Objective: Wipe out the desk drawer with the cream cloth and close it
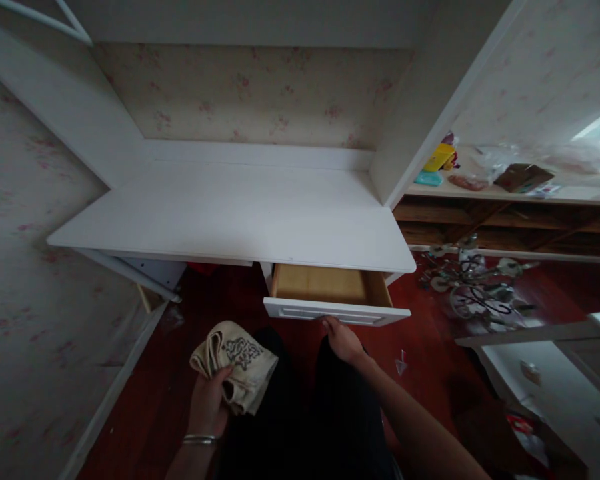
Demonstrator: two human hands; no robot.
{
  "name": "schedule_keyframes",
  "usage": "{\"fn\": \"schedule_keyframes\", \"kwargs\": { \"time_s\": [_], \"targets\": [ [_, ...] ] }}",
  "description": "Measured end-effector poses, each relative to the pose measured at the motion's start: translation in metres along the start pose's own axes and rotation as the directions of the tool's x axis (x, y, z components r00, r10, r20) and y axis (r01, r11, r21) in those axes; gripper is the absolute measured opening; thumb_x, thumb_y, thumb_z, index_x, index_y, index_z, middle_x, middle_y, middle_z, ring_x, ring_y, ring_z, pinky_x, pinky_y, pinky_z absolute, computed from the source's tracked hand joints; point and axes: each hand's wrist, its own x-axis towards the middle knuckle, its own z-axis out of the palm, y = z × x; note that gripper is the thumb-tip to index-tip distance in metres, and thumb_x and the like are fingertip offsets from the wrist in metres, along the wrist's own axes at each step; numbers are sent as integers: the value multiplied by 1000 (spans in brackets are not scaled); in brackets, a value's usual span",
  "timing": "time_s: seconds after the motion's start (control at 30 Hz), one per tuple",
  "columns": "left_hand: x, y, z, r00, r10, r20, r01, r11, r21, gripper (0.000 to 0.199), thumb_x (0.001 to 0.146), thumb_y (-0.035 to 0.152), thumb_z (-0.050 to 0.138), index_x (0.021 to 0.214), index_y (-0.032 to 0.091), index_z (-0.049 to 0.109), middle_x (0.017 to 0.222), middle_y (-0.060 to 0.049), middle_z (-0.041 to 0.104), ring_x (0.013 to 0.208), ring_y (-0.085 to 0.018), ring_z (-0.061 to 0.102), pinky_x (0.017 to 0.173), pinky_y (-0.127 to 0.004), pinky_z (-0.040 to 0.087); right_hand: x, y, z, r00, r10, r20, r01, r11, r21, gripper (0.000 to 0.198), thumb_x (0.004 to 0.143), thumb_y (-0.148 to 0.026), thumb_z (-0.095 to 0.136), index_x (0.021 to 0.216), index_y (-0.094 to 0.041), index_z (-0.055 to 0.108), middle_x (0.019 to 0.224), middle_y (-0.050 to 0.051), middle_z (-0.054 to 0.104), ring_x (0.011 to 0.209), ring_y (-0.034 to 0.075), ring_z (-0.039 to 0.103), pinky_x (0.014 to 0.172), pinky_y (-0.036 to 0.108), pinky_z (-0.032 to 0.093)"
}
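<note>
Right hand point(341, 339), fingers curled under the front of the open drawer point(336, 310) below the white bench point(230, 213); left hand point(207, 403), closed around a folded cloth point(235, 365), over the red floor point(150, 400).

Two bare arms reach fwd from bottom of view. Left hand point(207, 403) sits low and close to the body, palm turned inward, fingers curled shut around a soft bundle, thumb up on top; a thin bangle circles the wrist. Right arm stretches diagonally from lower right, forearm bare, elbow out of frame. Right hand point(343, 340) is extended further ahead, back of hand up, fingertips hooked under an edge in front.
</note>
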Motion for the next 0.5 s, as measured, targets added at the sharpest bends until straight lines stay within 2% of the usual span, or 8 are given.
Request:
{"fn": "schedule_keyframes", "kwargs": {
  "time_s": [0.1, 0.23, 0.37, 0.5],
  "targets": [
    [-8, -8, 11, 988, -101, 117, 115, 985, -125, 56, 67, 5, 63, 119, 23, 53, 96, -3, 70, 84, -21, 68, 78, -37, 55, 26, 1, -7, 1000, -8, -13, 8, 1000, -2, 40, 98, -38, 22, 113, -23, 55, 115, 6, 62, 101, 19, 60, 84, 29, 41],
    [-19, -13, 33, 933, -223, 282, 280, 943, -182, 48, 69, 8, 63, 116, 16, 57, 96, -8, 70, 85, -22, 68, 79, -38, 56, 57, -1, -16, 998, 40, -40, -44, 994, -97, 43, 98, -38, 20, 116, -23, 56, 110, 7, 59, 96, 18, 60, 84, 28, 40],
    [-27, -14, 58, 880, -321, 351, 406, 891, -203, 41, 69, 9, 62, 110, 11, 60, 92, -10, 71, 86, -25, 68, 80, -41, 55, 84, -4, -24, 990, 130, -55, -137, 976, -170, 44, 97, -40, 20, 121, -26, 55, 112, 9, 56, 88, 18, 61, 83, 29, 41],
    [-26, -13, 75, 838, -358, 411, 478, 846, -237, 40, 71, 12, 59, 111, 10, 59, 94, -12, 71, 89, -27, 67, 83, -43, 53, 108, -5, -35, 994, 104, -46, -110, 975, -191, 43, 97, -36, 22, 124, -25, 54, 110, 10, 59, 93, 20, 59, 87, 30, 40]
  ]
}}
